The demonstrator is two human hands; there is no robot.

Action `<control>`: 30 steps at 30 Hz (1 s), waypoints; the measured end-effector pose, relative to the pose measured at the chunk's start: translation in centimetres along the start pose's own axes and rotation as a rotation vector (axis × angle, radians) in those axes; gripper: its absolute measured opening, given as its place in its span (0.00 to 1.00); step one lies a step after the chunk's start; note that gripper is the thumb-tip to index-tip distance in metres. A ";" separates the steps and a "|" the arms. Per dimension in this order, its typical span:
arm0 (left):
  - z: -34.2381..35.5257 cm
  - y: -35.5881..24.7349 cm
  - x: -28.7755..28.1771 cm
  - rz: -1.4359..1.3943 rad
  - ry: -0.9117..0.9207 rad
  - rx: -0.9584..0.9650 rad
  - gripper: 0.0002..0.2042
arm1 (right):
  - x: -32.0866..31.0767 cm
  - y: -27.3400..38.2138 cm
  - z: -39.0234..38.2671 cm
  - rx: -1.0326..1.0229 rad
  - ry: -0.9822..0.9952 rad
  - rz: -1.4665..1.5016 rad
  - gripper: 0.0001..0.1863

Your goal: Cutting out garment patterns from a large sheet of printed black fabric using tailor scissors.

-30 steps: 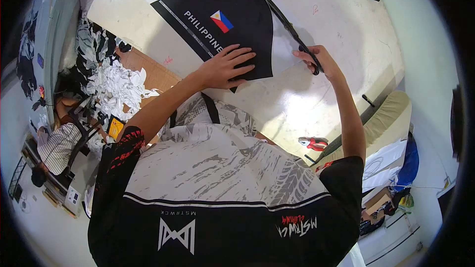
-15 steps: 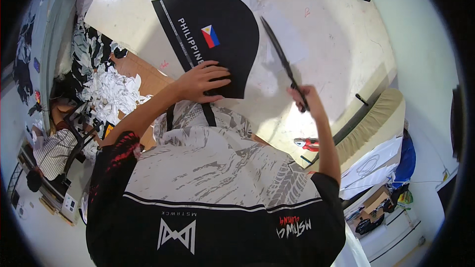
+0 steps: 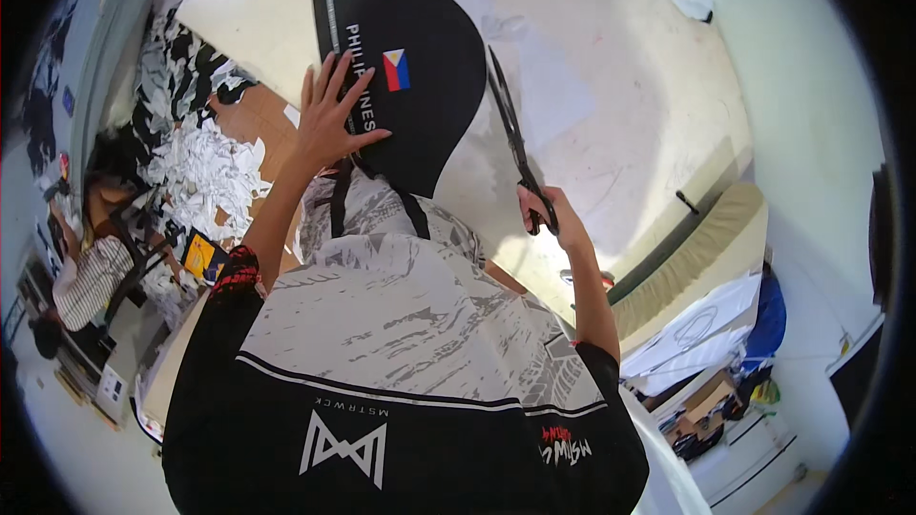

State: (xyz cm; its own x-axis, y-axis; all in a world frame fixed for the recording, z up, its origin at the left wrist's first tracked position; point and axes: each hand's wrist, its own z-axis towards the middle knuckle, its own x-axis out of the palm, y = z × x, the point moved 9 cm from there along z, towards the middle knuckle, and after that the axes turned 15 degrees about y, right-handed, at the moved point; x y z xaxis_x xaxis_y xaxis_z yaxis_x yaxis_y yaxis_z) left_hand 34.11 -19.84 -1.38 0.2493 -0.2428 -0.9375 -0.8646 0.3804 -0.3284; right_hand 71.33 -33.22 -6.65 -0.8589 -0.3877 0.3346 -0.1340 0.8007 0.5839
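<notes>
A black cut fabric panel [image 3: 429, 67] lies on the pale tabletop, with white lettering, a small flag print and a grey stripe near its left edge. My left hand [image 3: 334, 114] rests flat on the panel's lower left edge, fingers spread, covering part of the lettering and stripe. In my right hand [image 3: 553, 215] is a pair of long black fabric scissors [image 3: 509, 119]. Their blades point up and away from me, beside the panel's curved right edge. My fingers wrap round the handles.
White and dark fabric scraps [image 3: 205, 172] are heaped on the floor at the left. A beige padded board [image 3: 701, 248] lies along the table's right side. Pliers are mostly hidden behind my right forearm. Another person in a striped top [image 3: 95, 281] sits at the far left.
My left hand has moved up and left, from the panel's lower end to its left edge. The scissors have come left, closer to the panel's right edge. The panel has turned slightly.
</notes>
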 end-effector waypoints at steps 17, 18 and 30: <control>0.0 0.3 -0.3 -0.013 -0.013 0.026 0.49 | -1.4 6.6 4.6 -0.094 -0.029 -0.117 0.26; 0.1 0.3 -0.3 -0.023 -0.011 0.031 0.49 | -1.4 6.6 4.5 -0.094 -0.030 -0.116 0.26; 1.7 1.9 -2.1 -0.105 -0.117 -0.013 0.50 | -5.3 7.4 3.4 0.015 -0.051 -0.274 0.26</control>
State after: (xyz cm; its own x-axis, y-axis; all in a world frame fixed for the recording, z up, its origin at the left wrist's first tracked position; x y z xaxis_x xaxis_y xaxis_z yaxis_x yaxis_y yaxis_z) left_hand 32.69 -17.09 -0.19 0.3869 -0.1745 -0.9055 -0.8365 0.3467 -0.4243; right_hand 73.21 -23.75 -6.61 -0.8134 -0.5675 0.1281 -0.3715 0.6761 0.6363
